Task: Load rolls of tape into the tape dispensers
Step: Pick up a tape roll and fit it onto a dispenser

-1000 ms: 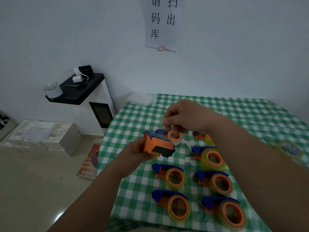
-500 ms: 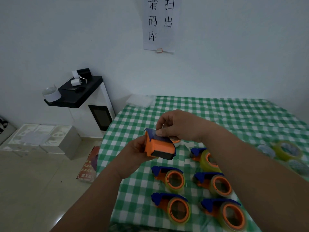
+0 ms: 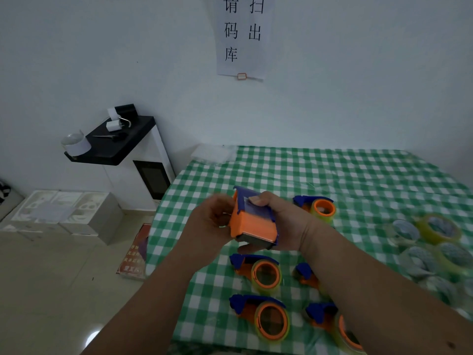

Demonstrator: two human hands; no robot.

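Six orange-and-blue tape dispensers (image 3: 253, 221) show: one held, five on the bench (image 3: 358, 175). About five loose tape rolls (image 3: 439, 228) lie at the right, blurred. Two hands (image 3: 281, 224).

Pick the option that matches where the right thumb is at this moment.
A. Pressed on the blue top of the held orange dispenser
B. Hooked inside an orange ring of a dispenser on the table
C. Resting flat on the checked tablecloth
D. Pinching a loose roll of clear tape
A: the right hand wraps the held orange dispenser, its thumb lying on the blue top, raised above the table.
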